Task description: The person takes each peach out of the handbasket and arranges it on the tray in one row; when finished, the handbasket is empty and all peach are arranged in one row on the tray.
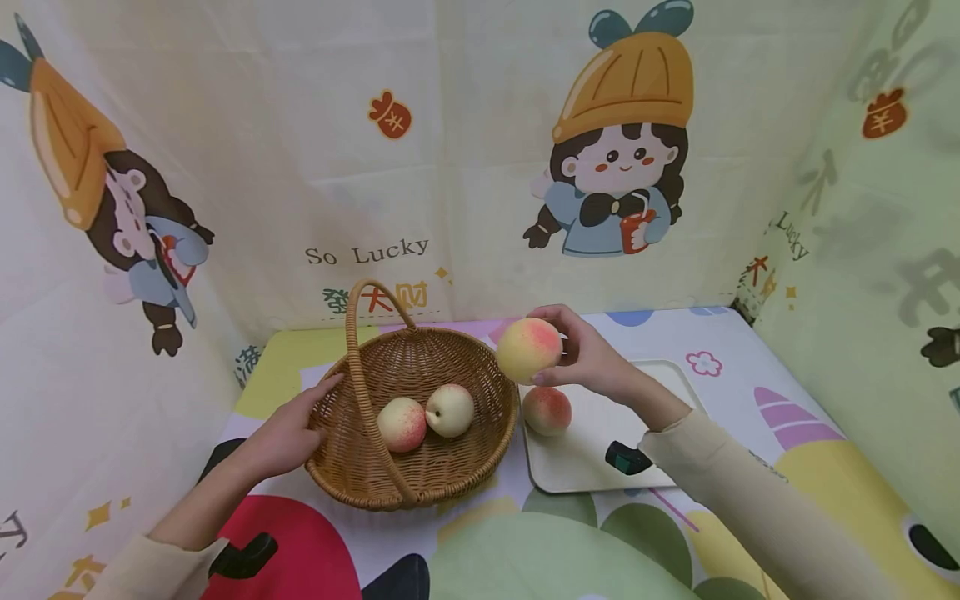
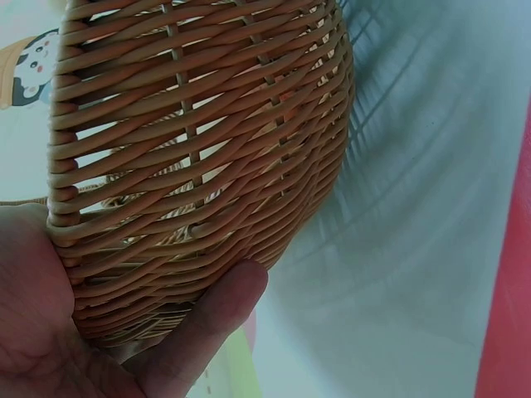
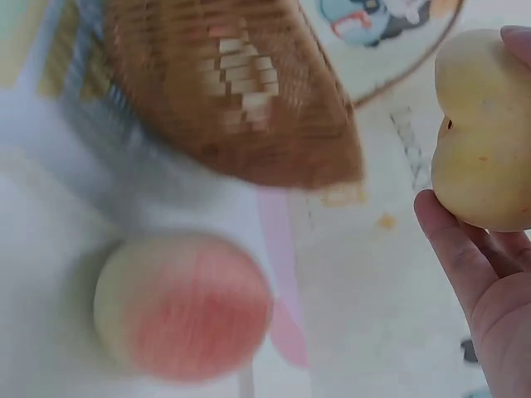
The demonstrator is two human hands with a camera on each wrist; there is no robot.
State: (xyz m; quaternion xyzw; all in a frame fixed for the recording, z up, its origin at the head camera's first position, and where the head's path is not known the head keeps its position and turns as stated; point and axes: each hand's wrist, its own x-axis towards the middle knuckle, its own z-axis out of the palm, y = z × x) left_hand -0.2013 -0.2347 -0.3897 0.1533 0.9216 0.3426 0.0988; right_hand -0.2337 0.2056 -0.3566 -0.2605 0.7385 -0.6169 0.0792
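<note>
My right hand [image 1: 592, 358] holds a yellow peach with a red blush [image 1: 527, 350] between thumb and fingers, raised near the right rim of a brown wicker basket [image 1: 420, 367]. The right wrist view shows this peach's groove side, with fingertips on it. My left hand [image 1: 288, 429] grips the basket's left side; in the left wrist view one digit lies along the outer weave [image 2: 199, 166]. Inside the basket rest a pink-and-cream peach [image 1: 402, 425] and a paler peach [image 1: 450, 410], side by side. Another reddish peach [image 1: 547, 411] sits on the white tray [image 1: 577, 475].
The basket's tall arched handle [image 1: 360, 367] stands up across its left part. The tray lies just right of the basket on a colourful printed cloth [image 1: 480, 575]. Printed fabric walls [image 1: 480, 167] enclose the back and both sides.
</note>
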